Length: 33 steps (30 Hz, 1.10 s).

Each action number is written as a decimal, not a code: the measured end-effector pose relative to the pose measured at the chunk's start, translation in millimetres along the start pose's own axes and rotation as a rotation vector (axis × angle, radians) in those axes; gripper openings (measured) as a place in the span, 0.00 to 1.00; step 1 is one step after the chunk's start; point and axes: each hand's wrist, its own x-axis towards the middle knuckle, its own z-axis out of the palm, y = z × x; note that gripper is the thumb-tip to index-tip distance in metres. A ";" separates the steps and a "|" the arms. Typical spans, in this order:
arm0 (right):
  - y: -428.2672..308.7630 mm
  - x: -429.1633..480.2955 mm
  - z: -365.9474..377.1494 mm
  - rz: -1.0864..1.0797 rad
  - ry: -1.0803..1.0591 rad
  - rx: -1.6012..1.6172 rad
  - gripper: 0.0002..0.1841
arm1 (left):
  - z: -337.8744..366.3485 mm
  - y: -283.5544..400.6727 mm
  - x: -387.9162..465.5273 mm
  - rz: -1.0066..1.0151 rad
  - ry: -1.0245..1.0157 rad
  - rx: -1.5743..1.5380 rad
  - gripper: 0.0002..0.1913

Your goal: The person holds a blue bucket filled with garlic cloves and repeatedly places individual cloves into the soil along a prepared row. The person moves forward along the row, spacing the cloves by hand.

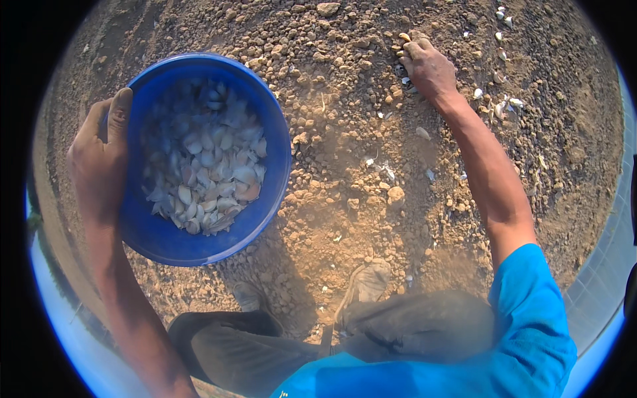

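Observation:
My left hand [102, 154] grips the left rim of a round blue plastic basin [271, 199], thumb over the edge. Inside lies a heap of garlic cloves [209, 174] with pale papery skins, partly in shadow. At the upper right, my right hand [429, 67] is down at the soil with its fingers curled and dusty. A tan garlic clove [405, 37] shows right by its fingertips; whether the fingers hold it is hidden. Below that hand, a pale clove [423, 133] lies in a shallow furrow [415, 199].
Dry, cloddy soil [328, 164] covers the ground. Several cloves [499, 36] form a line at the upper right, with garlic skins [502, 107] below them. My shoes [371, 281] and bent legs [418, 323] are at the bottom. A pale gridded surface [597, 268] borders the right side.

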 end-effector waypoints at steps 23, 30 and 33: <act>59.1 94.6 -30.3 -0.425 -0.096 -0.416 0.12 | -3.2 17.1 -5.1 0.022 -0.003 -0.037 0.32; 63.1 107.1 -25.8 -0.615 -0.112 -0.434 0.07 | -3.5 16.1 -4.6 0.037 0.001 0.003 0.33; 60.1 107.4 -28.3 -0.709 -0.133 -0.397 0.05 | -3.5 15.8 -5.2 0.000 -0.011 -0.011 0.34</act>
